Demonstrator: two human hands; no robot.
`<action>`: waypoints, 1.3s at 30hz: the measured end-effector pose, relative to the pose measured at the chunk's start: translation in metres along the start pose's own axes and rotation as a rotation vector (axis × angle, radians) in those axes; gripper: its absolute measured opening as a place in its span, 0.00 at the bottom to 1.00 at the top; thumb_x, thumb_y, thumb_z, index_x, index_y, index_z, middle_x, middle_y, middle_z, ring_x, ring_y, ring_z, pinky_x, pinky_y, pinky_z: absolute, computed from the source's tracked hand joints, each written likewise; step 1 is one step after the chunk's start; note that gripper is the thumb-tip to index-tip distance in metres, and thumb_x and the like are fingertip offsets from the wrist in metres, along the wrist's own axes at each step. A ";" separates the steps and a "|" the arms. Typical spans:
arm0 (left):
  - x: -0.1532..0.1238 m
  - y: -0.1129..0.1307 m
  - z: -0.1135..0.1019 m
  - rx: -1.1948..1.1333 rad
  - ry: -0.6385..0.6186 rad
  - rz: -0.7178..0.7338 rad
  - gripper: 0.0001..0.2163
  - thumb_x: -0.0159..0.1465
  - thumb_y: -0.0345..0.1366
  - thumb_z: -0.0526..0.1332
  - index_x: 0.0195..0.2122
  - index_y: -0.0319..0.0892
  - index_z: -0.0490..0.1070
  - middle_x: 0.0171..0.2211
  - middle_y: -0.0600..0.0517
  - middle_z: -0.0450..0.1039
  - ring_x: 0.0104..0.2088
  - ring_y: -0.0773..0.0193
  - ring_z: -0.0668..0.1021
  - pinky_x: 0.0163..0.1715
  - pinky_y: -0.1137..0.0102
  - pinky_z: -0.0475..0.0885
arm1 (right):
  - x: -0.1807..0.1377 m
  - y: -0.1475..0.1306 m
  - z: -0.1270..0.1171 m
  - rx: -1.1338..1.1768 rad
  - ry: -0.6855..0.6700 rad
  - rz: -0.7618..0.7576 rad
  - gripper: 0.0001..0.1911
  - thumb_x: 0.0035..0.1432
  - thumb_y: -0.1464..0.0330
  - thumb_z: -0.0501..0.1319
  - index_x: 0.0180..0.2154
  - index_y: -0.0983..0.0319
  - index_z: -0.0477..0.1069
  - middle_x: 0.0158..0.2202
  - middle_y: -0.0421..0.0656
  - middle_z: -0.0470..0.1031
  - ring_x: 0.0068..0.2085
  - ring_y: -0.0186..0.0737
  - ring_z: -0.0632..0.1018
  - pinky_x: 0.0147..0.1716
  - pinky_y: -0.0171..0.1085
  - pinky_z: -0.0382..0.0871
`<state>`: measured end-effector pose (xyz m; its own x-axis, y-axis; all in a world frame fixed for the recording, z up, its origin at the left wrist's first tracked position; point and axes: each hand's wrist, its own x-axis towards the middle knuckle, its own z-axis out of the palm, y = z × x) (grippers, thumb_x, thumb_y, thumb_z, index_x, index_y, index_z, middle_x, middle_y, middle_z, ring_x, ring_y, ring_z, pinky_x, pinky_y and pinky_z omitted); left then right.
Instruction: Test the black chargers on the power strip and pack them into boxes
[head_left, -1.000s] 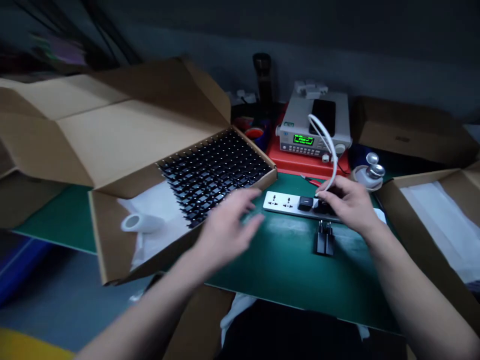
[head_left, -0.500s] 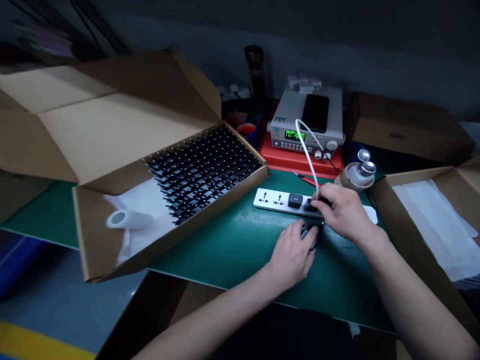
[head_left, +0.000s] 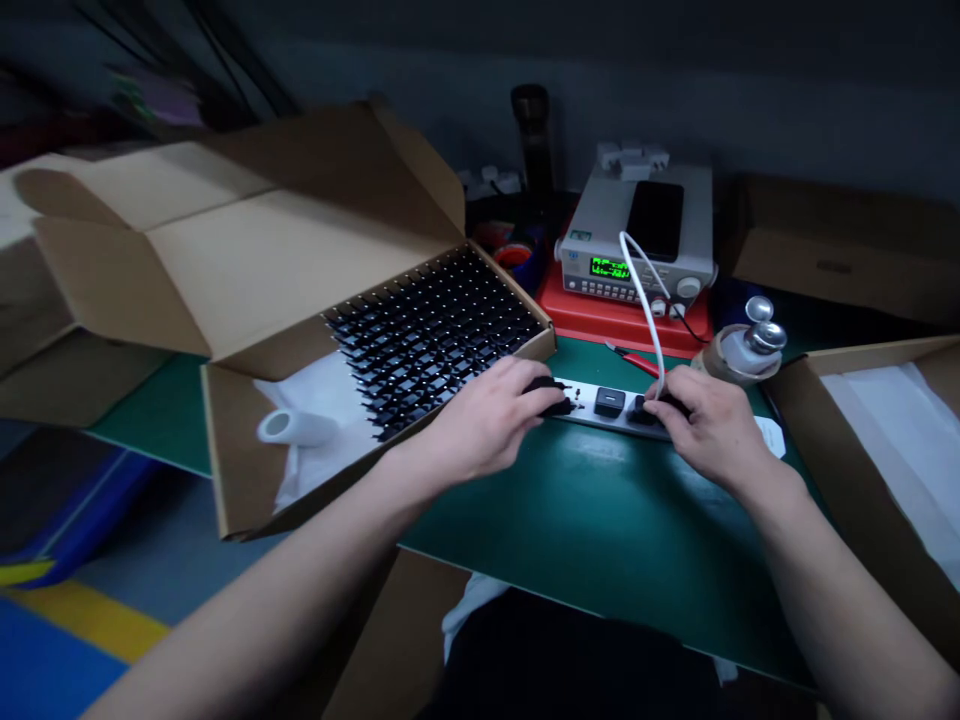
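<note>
Vs. ½ sec ago: the L hand (head_left: 491,415) has shifted from the tabletop in front of the power strip (head_left: 587,402) to the strip's L end, just beside the carton edge, fingers now closed round a black adapter (head_left: 551,385), prongs pointing R. R hand (head_left: 709,415) stays put, pinching the end of the white cable (head_left: 643,290) at the black plug unit (head_left: 643,408) on the strip. Meter display (head_left: 609,268) has changed too; chars too blurry to read.

Surface/room, near to far: green tabletop (head_left: 585,520); floor w/ yellow stripe (head_left: 97,615) lower L. Open L carton (head_left: 212,450) holds rows of black adapters (head_left: 442,335), prongs up, plus a white roll (head_left: 289,428) on white paper. R carton (head_left: 817,430) has white sheets inside. Behind the strip: red-handled pliers (head_left: 634,360), then a bottle w/ metal top (head_left: 757,345). Farther back, grey meter (head_left: 637,240) on a red base (head_left: 592,318), dark phone (head_left: 656,218) & white plugs (head_left: 632,158) on top. Brown box (head_left: 840,240) back R; bkgd dim.

Held adapter sits at the L hand's fingertips, over/near the strip's L sockets; can't tell if touching. Another black adapter (head_left: 610,402) is on the strip between the hands, nearer the R one.
</note>
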<state>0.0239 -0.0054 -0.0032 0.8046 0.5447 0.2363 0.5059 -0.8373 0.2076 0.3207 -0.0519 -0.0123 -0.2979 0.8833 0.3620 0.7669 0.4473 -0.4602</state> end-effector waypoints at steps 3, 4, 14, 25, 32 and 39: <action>0.037 0.001 -0.008 0.101 -0.238 0.068 0.17 0.62 0.23 0.57 0.50 0.40 0.76 0.48 0.42 0.71 0.47 0.51 0.72 0.46 0.58 0.74 | 0.000 -0.001 0.000 -0.016 -0.007 0.004 0.03 0.65 0.72 0.62 0.36 0.59 0.70 0.36 0.41 0.77 0.37 0.40 0.78 0.36 0.38 0.69; 0.047 0.003 -0.009 0.131 -0.297 0.084 0.17 0.60 0.22 0.58 0.48 0.40 0.77 0.46 0.42 0.72 0.46 0.51 0.72 0.45 0.59 0.74 | 0.000 -0.002 0.000 -0.020 -0.010 0.005 0.03 0.65 0.72 0.62 0.36 0.59 0.70 0.36 0.41 0.77 0.36 0.40 0.78 0.36 0.38 0.69; 0.053 -0.016 -0.006 0.056 -0.296 -0.057 0.16 0.63 0.29 0.62 0.53 0.40 0.76 0.52 0.44 0.76 0.53 0.52 0.77 0.54 0.60 0.73 | -0.005 -0.002 -0.012 0.169 0.096 0.111 0.04 0.64 0.70 0.63 0.35 0.59 0.74 0.35 0.41 0.79 0.37 0.41 0.79 0.39 0.41 0.73; 0.036 -0.017 0.012 0.171 -0.352 -0.080 0.26 0.58 0.21 0.54 0.58 0.35 0.69 0.44 0.44 0.79 0.44 0.53 0.81 0.43 0.63 0.77 | -0.031 0.016 -0.037 0.269 0.103 0.263 0.04 0.63 0.66 0.65 0.39 0.58 0.77 0.39 0.43 0.80 0.42 0.44 0.80 0.45 0.45 0.74; 0.051 0.010 0.026 0.027 -0.173 -0.085 0.26 0.65 0.33 0.64 0.64 0.35 0.63 0.59 0.38 0.73 0.58 0.48 0.76 0.57 0.55 0.73 | -0.025 0.016 -0.031 0.083 0.020 0.042 0.07 0.66 0.74 0.58 0.39 0.59 0.74 0.39 0.44 0.78 0.42 0.43 0.79 0.43 0.42 0.73; 0.068 0.025 0.042 -0.124 -0.099 -0.109 0.09 0.62 0.28 0.64 0.44 0.42 0.75 0.43 0.46 0.79 0.46 0.51 0.79 0.48 0.57 0.74 | -0.023 0.019 -0.029 0.033 -0.017 0.032 0.09 0.65 0.75 0.57 0.39 0.58 0.74 0.39 0.44 0.79 0.41 0.43 0.79 0.41 0.41 0.73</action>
<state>0.1042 0.0084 -0.0222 0.7773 0.6191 0.1124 0.5543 -0.7583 0.3432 0.3588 -0.0676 -0.0061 -0.2832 0.8993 0.3333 0.7571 0.4230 -0.4978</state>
